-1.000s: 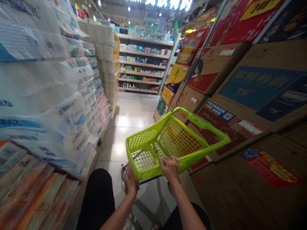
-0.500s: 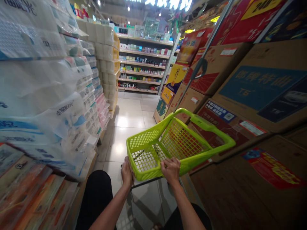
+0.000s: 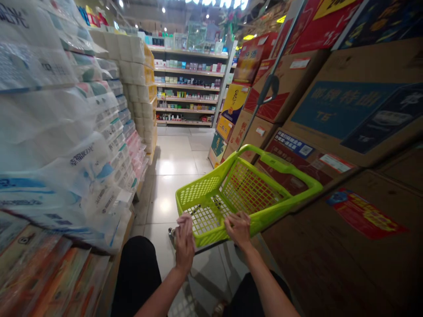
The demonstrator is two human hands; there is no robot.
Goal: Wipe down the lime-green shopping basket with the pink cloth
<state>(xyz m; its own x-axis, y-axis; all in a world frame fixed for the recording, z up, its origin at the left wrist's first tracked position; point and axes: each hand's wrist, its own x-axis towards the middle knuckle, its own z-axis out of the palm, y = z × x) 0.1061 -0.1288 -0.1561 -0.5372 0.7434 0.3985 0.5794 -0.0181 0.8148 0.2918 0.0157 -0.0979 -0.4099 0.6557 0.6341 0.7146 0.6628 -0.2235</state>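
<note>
A lime-green plastic shopping cart (image 3: 211, 239) with a grid basket stands in the aisle before me, its handle end turned to the right. My right hand (image 3: 238, 229) is closed over the near rim of the basket. At the basket's near left corner, my left hand (image 3: 185, 242) holds a crumpled pinkish cloth (image 3: 185, 221) against or close to the rim. The basket holds nothing that I can see. Part of the cart's metal frame and a wheel (image 3: 172, 233) show below the left corner.
Packs of tissue paper (image 3: 82, 163) are stacked high on the left, with orange packs (image 3: 59, 273) low in front. Cardboard cartons (image 3: 330, 132) rise on the right, close to the cart. Shelves of small goods (image 3: 188, 88) stand at the end of the tiled aisle (image 3: 175, 154).
My left hand has moved up and slightly right at the cart's corner, and the pinkish cloth now shows clearly in it. My right hand stays on the rim, shifted slightly.
</note>
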